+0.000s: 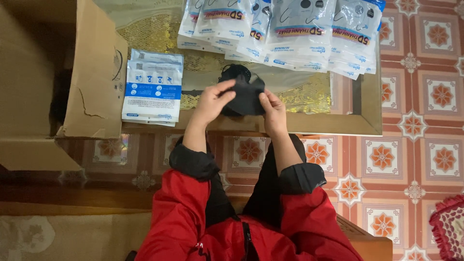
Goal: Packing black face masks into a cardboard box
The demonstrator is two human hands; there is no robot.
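**Black mask in hand, many packs filled, a few pouches waiting**

Both hands hold one black face mask [245,94] just above the near edge of the glass worktop [338,123]. The left hand [212,99] pinches its left side, fingers closed on the fabric; the right hand [273,108] grips the right edge the same way. The mask looks folded flat, and it is not inside any pouch yet.

Along the far side of the worktop lies an overlapping row of filled mask packs [290,34], dark masks showing through their clear fronts, so much of the packing seems done. To the left, beside an open cardboard box [92,77], sits a small stack of flat white-and-blue pouches [153,87], apparently unfilled. Judging by that stack, a few remain to be filled, this mask among them. What the box holds cannot be seen.
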